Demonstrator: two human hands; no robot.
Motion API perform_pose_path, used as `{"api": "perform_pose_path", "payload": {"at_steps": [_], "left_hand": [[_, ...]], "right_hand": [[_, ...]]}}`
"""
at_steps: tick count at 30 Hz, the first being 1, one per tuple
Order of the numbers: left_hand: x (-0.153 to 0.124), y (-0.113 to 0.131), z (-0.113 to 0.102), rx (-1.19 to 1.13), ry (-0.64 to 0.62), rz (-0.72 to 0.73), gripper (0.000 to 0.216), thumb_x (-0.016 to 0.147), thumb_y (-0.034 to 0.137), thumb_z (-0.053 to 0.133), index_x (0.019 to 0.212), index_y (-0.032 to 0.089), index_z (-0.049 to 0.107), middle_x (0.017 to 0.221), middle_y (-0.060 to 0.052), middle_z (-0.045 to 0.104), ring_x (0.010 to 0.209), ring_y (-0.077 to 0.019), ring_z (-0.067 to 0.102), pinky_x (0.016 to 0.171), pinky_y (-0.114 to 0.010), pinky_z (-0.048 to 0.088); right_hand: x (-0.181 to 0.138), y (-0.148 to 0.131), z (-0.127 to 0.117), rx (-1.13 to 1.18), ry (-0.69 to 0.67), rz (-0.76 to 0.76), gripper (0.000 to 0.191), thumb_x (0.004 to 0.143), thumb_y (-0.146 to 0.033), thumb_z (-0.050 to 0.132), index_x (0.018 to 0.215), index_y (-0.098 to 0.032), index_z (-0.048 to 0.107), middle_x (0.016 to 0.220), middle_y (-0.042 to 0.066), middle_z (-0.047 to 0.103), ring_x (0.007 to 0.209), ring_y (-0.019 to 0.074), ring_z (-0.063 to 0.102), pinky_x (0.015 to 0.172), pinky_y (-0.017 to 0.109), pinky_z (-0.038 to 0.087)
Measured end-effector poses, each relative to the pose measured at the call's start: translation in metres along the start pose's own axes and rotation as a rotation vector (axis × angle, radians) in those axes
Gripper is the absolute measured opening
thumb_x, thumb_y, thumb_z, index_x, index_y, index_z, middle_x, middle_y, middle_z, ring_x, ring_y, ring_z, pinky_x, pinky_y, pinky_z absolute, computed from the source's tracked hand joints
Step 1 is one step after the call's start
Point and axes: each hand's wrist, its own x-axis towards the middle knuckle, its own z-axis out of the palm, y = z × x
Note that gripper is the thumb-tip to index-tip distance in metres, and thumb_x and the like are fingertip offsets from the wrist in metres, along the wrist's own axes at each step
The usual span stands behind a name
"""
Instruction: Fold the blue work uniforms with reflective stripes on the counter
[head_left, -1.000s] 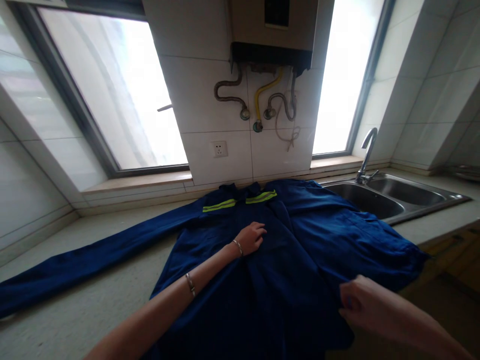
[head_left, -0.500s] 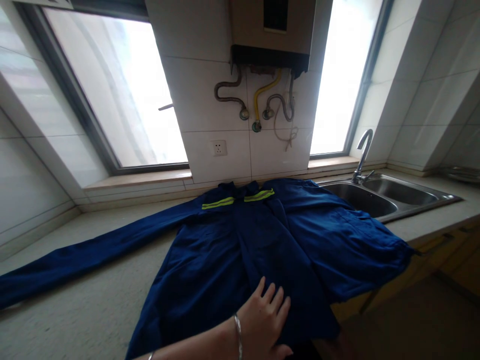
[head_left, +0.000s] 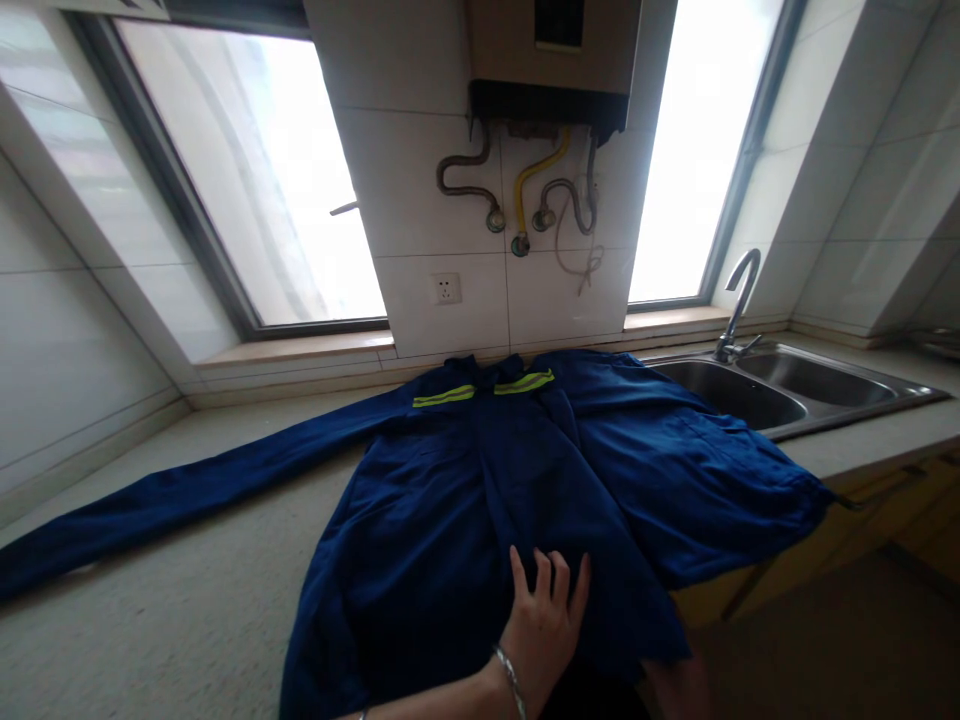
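A dark blue work jacket (head_left: 435, 520) lies spread on the counter, its collar toward the wall and yellow-green reflective strips across the chest. One sleeve stretches out to the left. The other side drapes over the counter's front edge near the sink. My left hand (head_left: 544, 625), with a silver bracelet at the wrist, rests palm down on the lower front of the jacket, fingers spread and slightly bent. At the hem's lower right, a dim patch of skin, apparently my right hand (head_left: 679, 688), shows partly behind the cloth; its fingers are hidden.
A double steel sink (head_left: 817, 380) with a tap (head_left: 741, 300) is set into the counter (head_left: 187, 610) at right. A water heater (head_left: 551, 60) with pipes hangs on the tiled wall between two windows, above a socket (head_left: 445, 289). Yellow cabinets (head_left: 892, 500) stand below.
My left hand has shifted slightly right, and its fingers are more bent on the cloth. A little more skin shows at the hem's lower right. The view has shifted slightly.
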Motion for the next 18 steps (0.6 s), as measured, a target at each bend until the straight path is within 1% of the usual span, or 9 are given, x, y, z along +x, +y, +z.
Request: {"api": "perform_pose_path", "payload": {"at_steps": [3,5,6,9,11,13,14,16,18], "left_hand": [[0.001,-0.014,-0.016,-0.105,-0.105,0.098,0.07,0.081,0.035,0.047,0.143,0.01,0.028,0.124,-0.025,0.049,0.115,-0.0398,0.045,0.091,-0.068,0.031],[-0.001,-0.026,-0.027,-0.171,-0.192,0.175,0.072,0.079,0.04,0.048,0.139,0.004,0.034,0.131,-0.029,0.042,0.12,-0.0413,0.04,0.092,-0.065,0.034],[-0.003,-0.032,-0.033,-0.184,-0.232,0.207,0.069,0.079,0.039,0.047,0.137,0.003,0.036,0.133,-0.03,0.039,0.123,-0.0407,0.038,0.092,-0.061,0.036],[-0.011,-0.049,-0.047,-0.17,-0.277,0.276,0.062,0.081,0.028,0.043,0.137,0.002,0.036,0.135,-0.029,0.037,0.127,-0.0376,0.035,0.086,-0.049,0.044],[-0.021,-0.057,-0.052,-0.144,-0.241,0.312,0.063,0.082,0.027,0.041,0.14,0.004,0.03,0.138,-0.029,0.032,0.127,-0.0374,0.035,0.081,-0.044,0.047],[-0.033,-0.06,-0.051,-0.105,-0.218,0.336,0.065,0.083,0.027,0.04,0.143,0.007,0.025,0.138,-0.029,0.032,0.118,-0.0378,0.046,0.076,-0.044,0.048],[-0.039,-0.06,-0.049,-0.079,-0.221,0.34,0.064,0.084,0.027,0.039,0.143,0.008,0.025,0.136,-0.029,0.036,0.109,-0.0369,0.053,0.073,-0.045,0.048],[-0.05,-0.06,-0.044,-0.025,-0.243,0.332,0.059,0.085,0.024,0.036,0.142,0.011,0.028,0.123,-0.028,0.05,0.088,-0.033,0.062,0.067,-0.045,0.048],[-0.057,-0.061,-0.043,-0.013,-0.268,0.326,0.055,0.085,0.022,0.037,0.14,0.012,0.034,0.102,-0.024,0.061,0.076,-0.0293,0.062,0.064,-0.043,0.047]], "right_hand": [[0.005,-0.009,-0.018,-0.078,0.161,-0.102,0.043,0.069,-0.045,0.058,0.104,-0.021,0.065,0.084,0.007,0.068,0.08,0.0277,0.066,0.065,0.032,0.055],[0.017,-0.021,-0.038,-0.154,0.161,-0.253,0.036,0.071,-0.036,0.057,0.103,-0.021,0.065,0.093,0.007,0.067,0.086,0.0263,0.065,0.071,0.03,0.054],[0.023,-0.027,-0.049,-0.196,0.142,-0.328,0.034,0.073,-0.03,0.054,0.103,-0.021,0.065,0.098,0.007,0.066,0.09,0.025,0.065,0.074,0.028,0.053],[0.038,-0.045,-0.087,-0.338,0.129,-0.459,0.04,0.075,-0.016,0.046,0.11,-0.024,0.064,0.103,0.006,0.063,0.089,0.0186,0.065,0.071,0.021,0.052],[0.04,-0.054,-0.108,-0.426,0.16,-0.482,0.045,0.075,-0.014,0.047,0.115,-0.026,0.062,0.103,0.006,0.061,0.084,0.0156,0.065,0.065,0.017,0.052],[0.034,-0.058,-0.119,-0.471,0.147,-0.487,0.048,0.074,-0.015,0.051,0.119,-0.029,0.06,0.111,0.006,0.058,0.087,0.0161,0.065,0.064,0.017,0.052],[0.029,-0.058,-0.12,-0.463,0.112,-0.476,0.051,0.073,-0.015,0.051,0.122,-0.03,0.058,0.119,0.006,0.055,0.093,0.0177,0.063,0.067,0.018,0.053],[0.019,-0.055,-0.114,-0.368,0.026,-0.406,0.06,0.075,-0.017,0.051,0.133,-0.029,0.047,0.13,0.007,0.049,0.106,0.0216,0.059,0.075,0.022,0.053],[0.01,-0.049,-0.102,-0.184,-0.057,-0.285,0.067,0.078,-0.021,0.048,0.143,-0.026,0.03,0.13,0.009,0.05,0.108,0.0236,0.058,0.079,0.027,0.053]]}}
